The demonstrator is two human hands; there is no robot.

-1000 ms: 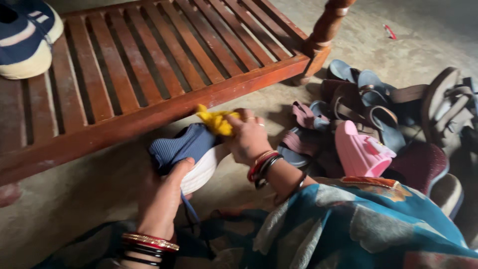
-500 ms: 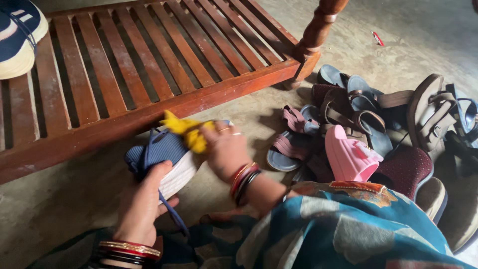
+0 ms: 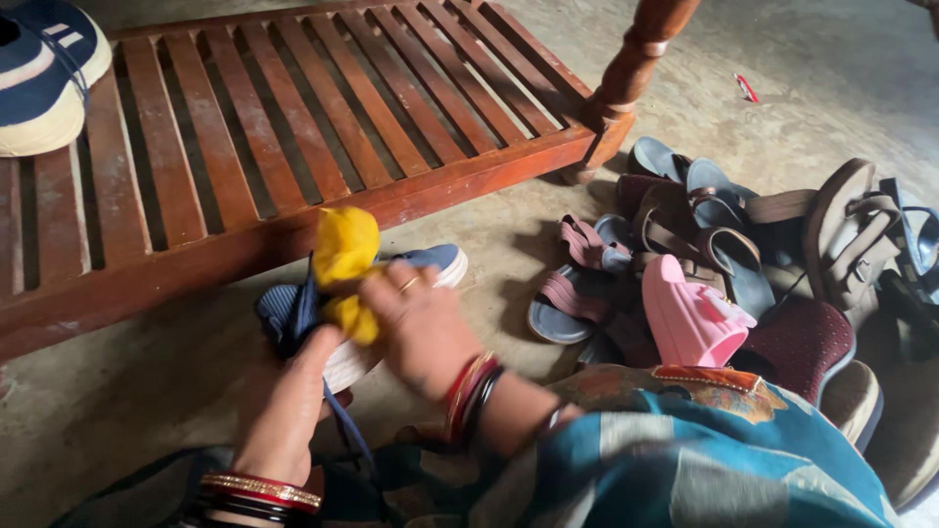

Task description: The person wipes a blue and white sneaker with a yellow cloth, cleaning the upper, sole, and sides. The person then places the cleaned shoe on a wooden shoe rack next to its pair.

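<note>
A blue sneaker [image 3: 411,266] with a white sole is gripped at its heel end by the left hand [image 3: 293,391], just above the concrete floor [image 3: 117,391] beside a slatted wooden bed frame [image 3: 293,117]. A yellow cloth [image 3: 344,259] is clenched in the right hand [image 3: 423,328] and pressed against the sneaker's upper. A pile of sandals [image 3: 704,254] lies near on the right.

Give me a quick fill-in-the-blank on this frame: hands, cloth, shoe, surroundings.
1. The right hand presses a crumpled ____ cloth against the blue knit sneaker with a white sole.
2. The left hand grips that sneaker from ____.
3. A matching blue sneaker rests on the slatted ____ bench.
4. A pink slipper lies in the sandal pile to the person's ____.

Missing words: yellow; below; wooden; right
</note>
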